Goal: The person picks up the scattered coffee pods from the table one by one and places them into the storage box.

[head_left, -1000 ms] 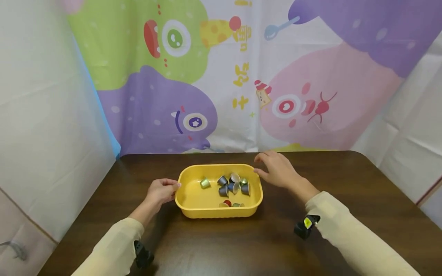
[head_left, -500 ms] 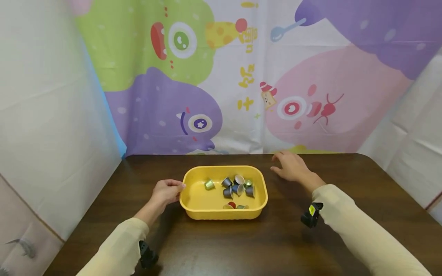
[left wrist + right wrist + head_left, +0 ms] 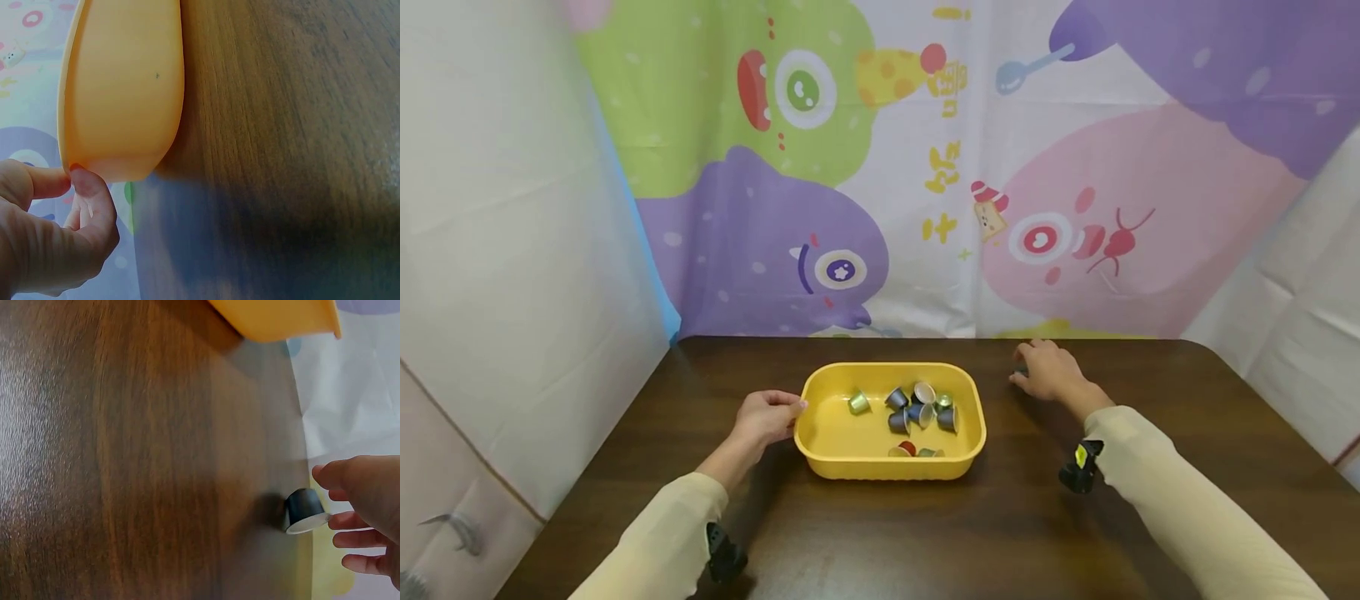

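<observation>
A yellow plastic tub [image 3: 891, 468] stands on the table, holding several coffee capsules in green, dark blue-grey and red. At its left end, my left hand [image 3: 765, 419] pinches the rim between thumb and fingers; the left wrist view shows this grip on the tub [image 3: 125, 94] closely. To the right of the tub, my right hand [image 3: 1048, 371] is low over the table with fingers spread around a dark coffee capsule [image 3: 304, 511]. The thumb is apart from this capsule; a fingertip is at its pale rim, and whether it touches I cannot tell.
The dark wooden table [image 3: 865, 542] ends at the back against a hanging cloth [image 3: 925, 275] printed with cartoon monsters. White sheets [image 3: 512, 208] hang at both sides. Inside the tub, most capsules cluster at the right, and one green capsule [image 3: 859, 403] lies apart toward the left.
My right hand has moved from the tub's right rim rightward to the dark capsule on the table. My left hand keeps its pinch on the tub's rim. The head view has shifted slightly.
</observation>
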Demonstrator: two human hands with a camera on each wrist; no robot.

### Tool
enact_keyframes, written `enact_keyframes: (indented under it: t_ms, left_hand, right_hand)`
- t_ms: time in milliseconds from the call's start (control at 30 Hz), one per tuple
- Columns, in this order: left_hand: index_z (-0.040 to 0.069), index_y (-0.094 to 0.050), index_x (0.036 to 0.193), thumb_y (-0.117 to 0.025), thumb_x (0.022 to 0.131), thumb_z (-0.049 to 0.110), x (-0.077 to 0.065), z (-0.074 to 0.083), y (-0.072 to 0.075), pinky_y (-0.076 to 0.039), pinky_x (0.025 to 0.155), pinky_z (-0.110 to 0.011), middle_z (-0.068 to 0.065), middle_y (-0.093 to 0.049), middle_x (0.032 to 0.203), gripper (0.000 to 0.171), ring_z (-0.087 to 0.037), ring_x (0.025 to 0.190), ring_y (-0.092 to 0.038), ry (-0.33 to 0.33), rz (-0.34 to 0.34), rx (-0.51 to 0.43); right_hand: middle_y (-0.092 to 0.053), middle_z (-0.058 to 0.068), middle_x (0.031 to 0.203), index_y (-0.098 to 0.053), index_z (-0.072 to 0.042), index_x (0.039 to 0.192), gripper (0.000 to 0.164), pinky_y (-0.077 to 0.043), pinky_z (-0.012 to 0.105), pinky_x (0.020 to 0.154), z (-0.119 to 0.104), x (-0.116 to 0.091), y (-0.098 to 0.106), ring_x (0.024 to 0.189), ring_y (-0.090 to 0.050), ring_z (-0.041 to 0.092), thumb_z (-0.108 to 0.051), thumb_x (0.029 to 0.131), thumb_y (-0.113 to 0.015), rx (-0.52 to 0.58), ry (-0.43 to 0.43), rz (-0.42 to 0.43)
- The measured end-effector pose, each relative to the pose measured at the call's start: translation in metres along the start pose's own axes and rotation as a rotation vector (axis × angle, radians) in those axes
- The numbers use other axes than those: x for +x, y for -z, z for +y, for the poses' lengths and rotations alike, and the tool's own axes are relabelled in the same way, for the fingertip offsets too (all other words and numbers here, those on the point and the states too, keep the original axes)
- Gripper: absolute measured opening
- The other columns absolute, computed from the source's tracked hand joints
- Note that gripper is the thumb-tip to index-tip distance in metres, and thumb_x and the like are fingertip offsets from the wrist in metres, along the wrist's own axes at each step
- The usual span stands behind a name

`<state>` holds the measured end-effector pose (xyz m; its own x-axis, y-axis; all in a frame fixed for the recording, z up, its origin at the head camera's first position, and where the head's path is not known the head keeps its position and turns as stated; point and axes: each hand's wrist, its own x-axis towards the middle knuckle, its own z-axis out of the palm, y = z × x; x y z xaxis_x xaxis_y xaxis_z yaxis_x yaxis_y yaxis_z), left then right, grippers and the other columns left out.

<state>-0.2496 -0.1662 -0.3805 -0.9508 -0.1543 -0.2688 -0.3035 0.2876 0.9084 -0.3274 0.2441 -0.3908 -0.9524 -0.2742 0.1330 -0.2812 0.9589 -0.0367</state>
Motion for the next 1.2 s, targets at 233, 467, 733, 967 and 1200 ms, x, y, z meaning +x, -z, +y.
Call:
enact_keyframes:
  t_ms: [233,467,733,967,1200]
  left_hand:
    - [-0.008,-0.062,0.110,-0.062,0.092,0.012,0.002,-0.002,0.000,-0.059,0.073,-0.028,-0.015,-0.060,0.100,0.026,-0.019,0.082,-0.064,0.000,0.008,-0.003]
    - [-0.007,-0.062,0.108,-0.062,0.092,0.012,0.002,-0.004,0.002,-0.059,0.074,-0.029,-0.015,-0.061,0.099,0.025,-0.019,0.083,-0.064,0.002,0.022,-0.002]
    - [-0.007,-0.062,0.108,-0.062,0.093,0.011,0.002,-0.004,0.000,-0.060,0.075,-0.030,-0.016,-0.061,0.101,0.024,-0.020,0.084,-0.065,0.001,0.019,-0.002]
    - [-0.007,-0.062,0.107,-0.062,0.092,0.010,0.002,-0.002,-0.001,-0.060,0.074,-0.030,-0.014,-0.060,0.097,0.023,-0.019,0.083,-0.065,0.009,0.021,-0.009]
    - [-0.007,-0.062,0.107,-0.061,0.093,0.010,0.002,-0.004,0.000,-0.060,0.074,-0.030,-0.014,-0.060,0.098,0.023,-0.018,0.081,-0.064,0.001,0.018,-0.012]
  right_hand:
    - [-0.061,0.016,0.098,-0.062,-0.003,0.106,0.034,-0.052,0.051,0.077,0.007,0.001,-0.007,0.093,-0.059,0.034,-0.030,0.086,-0.070,-0.004,-0.015,-0.017]
    - [-0.061,0.016,0.095,-0.062,-0.003,0.104,0.032,-0.052,0.050,0.076,0.005,0.000,-0.008,0.090,-0.060,0.033,-0.028,0.086,-0.070,0.008,-0.008,-0.034]
    - [-0.062,0.015,0.094,-0.061,-0.002,0.105,0.032,-0.052,0.048,0.072,0.009,0.000,-0.016,0.085,-0.059,0.029,-0.027,0.087,-0.069,0.009,-0.001,-0.044]
    - [-0.063,0.015,0.096,-0.061,-0.002,0.108,0.032,-0.053,0.046,0.073,0.010,-0.003,-0.018,0.086,-0.060,0.028,-0.026,0.088,-0.068,0.011,-0.003,-0.046]
    - [-0.064,0.015,0.095,-0.062,-0.003,0.105,0.030,-0.052,0.046,0.072,0.009,-0.005,-0.016,0.085,-0.060,0.029,-0.025,0.086,-0.069,0.006,0.010,-0.024]
